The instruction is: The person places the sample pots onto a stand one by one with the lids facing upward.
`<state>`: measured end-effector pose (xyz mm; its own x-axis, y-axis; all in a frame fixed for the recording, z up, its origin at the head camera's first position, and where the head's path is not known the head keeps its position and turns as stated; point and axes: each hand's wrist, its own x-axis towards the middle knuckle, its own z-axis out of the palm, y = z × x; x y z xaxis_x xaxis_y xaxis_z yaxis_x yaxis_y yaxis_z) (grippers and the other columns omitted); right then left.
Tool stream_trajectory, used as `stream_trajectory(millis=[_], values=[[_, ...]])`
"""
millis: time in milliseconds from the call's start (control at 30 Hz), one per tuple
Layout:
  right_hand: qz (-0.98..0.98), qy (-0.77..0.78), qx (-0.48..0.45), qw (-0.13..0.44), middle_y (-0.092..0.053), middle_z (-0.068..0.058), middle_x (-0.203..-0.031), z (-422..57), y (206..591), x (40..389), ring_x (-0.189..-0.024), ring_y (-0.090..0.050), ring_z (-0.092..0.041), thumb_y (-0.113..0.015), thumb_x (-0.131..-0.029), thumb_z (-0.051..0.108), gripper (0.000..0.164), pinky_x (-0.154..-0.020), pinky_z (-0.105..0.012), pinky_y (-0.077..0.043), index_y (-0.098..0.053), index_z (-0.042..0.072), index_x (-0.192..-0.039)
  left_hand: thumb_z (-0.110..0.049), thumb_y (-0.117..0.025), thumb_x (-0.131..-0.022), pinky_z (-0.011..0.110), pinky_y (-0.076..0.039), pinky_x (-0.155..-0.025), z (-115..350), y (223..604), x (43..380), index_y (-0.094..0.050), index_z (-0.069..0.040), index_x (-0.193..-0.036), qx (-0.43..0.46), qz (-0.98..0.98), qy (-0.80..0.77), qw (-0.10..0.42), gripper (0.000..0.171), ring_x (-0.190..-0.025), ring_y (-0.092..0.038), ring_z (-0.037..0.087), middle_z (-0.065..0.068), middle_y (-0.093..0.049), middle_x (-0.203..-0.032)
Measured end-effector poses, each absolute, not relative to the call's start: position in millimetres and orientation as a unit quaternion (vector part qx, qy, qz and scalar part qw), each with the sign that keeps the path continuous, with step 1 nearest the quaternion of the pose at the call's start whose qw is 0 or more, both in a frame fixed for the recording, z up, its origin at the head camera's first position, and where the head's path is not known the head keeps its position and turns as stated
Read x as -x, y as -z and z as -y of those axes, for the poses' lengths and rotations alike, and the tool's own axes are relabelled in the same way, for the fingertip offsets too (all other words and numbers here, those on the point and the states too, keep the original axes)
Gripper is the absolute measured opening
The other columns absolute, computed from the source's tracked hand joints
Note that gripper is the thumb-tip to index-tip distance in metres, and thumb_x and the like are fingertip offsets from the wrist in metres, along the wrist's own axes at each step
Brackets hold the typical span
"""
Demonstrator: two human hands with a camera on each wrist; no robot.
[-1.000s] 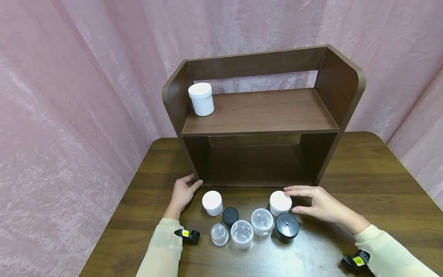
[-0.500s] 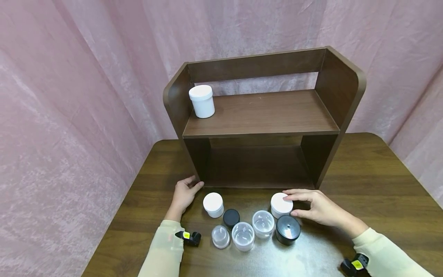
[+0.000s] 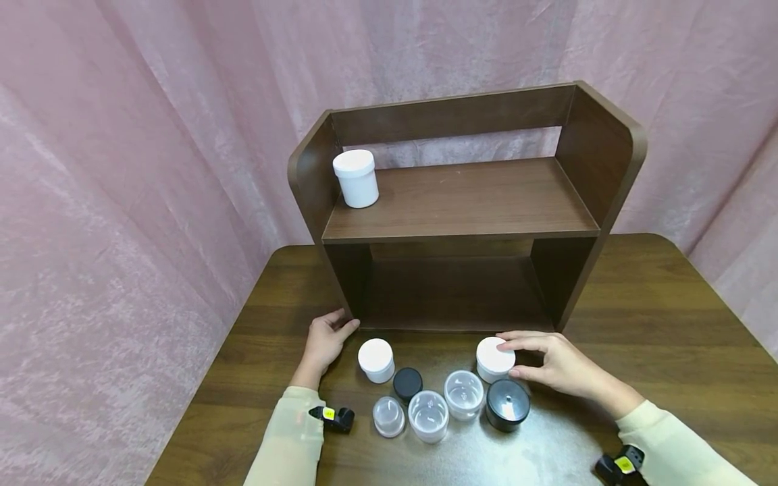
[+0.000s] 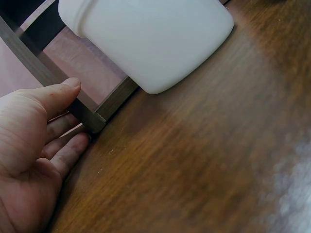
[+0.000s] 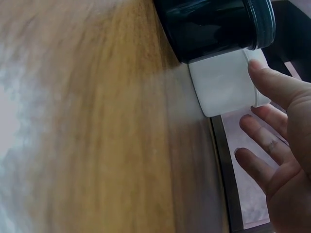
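My left hand [image 3: 323, 341] holds the lower left front corner of the brown wooden shelf [image 3: 462, 196]. In the left wrist view the thumb [image 4: 72, 83] lies on one side of the panel and the other fingers on the other side. My right hand [image 3: 556, 363] has thumb and index finger at the lid of a white jar [image 3: 494, 358], pinching it from two sides, while the other fingers stay spread in the right wrist view. That jar stands on the table behind a black jar [image 3: 508, 403]. Another white jar [image 3: 376, 360] stands beside my left hand.
A taller white jar [image 3: 356, 179] stands at the left of the upper shelf. Between my hands on the table [image 3: 243, 405] are a small black-lidded jar [image 3: 408, 383], a small clear jar [image 3: 388, 416] and two larger clear jars, one nearer [image 3: 428, 415] and one farther [image 3: 464, 393].
My right hand has moved slightly left, and its index finger and thumb have come in to the white jar's lid. The left hand keeps its place at the shelf corner.
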<state>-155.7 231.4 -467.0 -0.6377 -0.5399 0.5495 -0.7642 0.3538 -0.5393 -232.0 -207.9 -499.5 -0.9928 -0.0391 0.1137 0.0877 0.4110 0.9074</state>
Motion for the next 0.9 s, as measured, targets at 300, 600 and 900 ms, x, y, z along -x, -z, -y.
stream_trajectory(millis=[300,600,900], values=[[0.811,-0.404,-0.41,0.11,-0.06,-0.013,-0.129,-233,472,162,-0.12,-0.056,-0.019,-0.084,-0.073,0.019,0.045,-0.098,-0.012,-0.037,-0.069,0.015,-0.116,-0.021,-0.074,-0.086,0.044,-0.044,-0.098,208,501,232,-0.055,0.01,-0.127,0.011,0.836,0.545,0.062,0.055,-0.122,-0.05,0.035,0.026,-0.052,-0.132],[0.809,-0.396,-0.417,0.123,-0.062,-0.016,-0.125,-228,474,165,-0.114,-0.06,-0.024,-0.086,-0.07,0.014,0.047,-0.096,-0.01,-0.037,-0.069,0.011,-0.114,-0.021,-0.074,-0.086,0.044,-0.044,-0.098,208,500,232,-0.055,0.01,-0.128,0.008,0.837,0.544,0.056,0.055,-0.122,-0.051,0.034,0.025,-0.052,-0.133],[0.805,-0.401,-0.409,0.152,-0.066,-0.017,-0.116,-217,456,156,-0.102,-0.063,-0.035,-0.088,-0.059,-0.003,0.048,-0.093,-0.008,-0.039,-0.07,0.0,-0.103,-0.023,-0.073,-0.088,0.044,-0.045,-0.097,208,499,231,-0.054,0.009,-0.129,0.013,0.838,0.544,0.052,0.056,-0.122,-0.051,0.034,0.025,-0.051,-0.134]])
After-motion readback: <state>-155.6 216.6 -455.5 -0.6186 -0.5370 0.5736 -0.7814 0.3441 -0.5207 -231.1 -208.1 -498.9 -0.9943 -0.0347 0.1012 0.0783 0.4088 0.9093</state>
